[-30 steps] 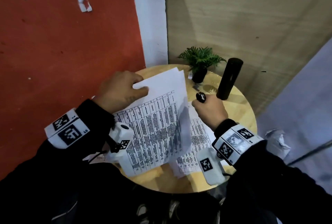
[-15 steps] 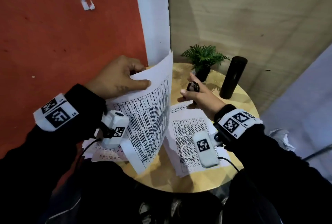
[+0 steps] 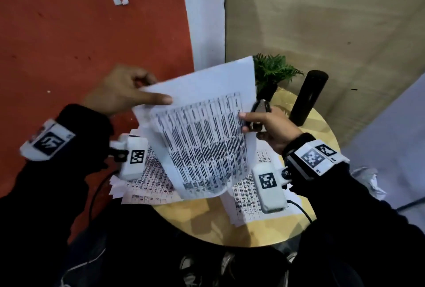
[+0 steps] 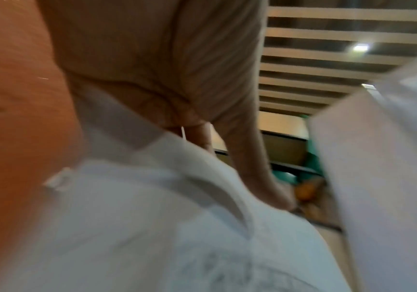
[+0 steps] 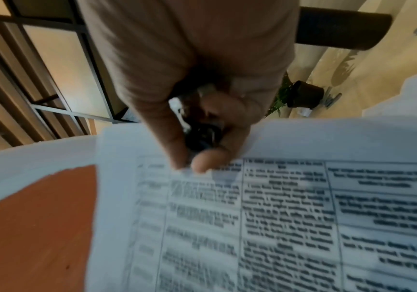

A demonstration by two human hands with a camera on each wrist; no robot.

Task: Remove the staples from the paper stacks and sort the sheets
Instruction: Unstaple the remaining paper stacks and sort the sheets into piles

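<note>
Table (image 3: 230, 224), round, wooden, carried two loose piles of printed sheets (image 3: 247, 197). Paper stack (image 3: 202, 130) was held above it, left hand (image 3: 119, 92) pinching its upper left edge, right hand (image 3: 269, 125) pinching its right edge while also clutching a black staple remover (image 3: 261, 112) just beside the paper.

Matt white paper sheets (image 3: 202, 130) printed with tables; smooth, lightly glossy wooden worktop (image 3: 207, 222); matt black cylinder (image 3: 307, 98), right of centre.

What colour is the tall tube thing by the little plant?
Black. The tall tube shows best in the head view.
</note>
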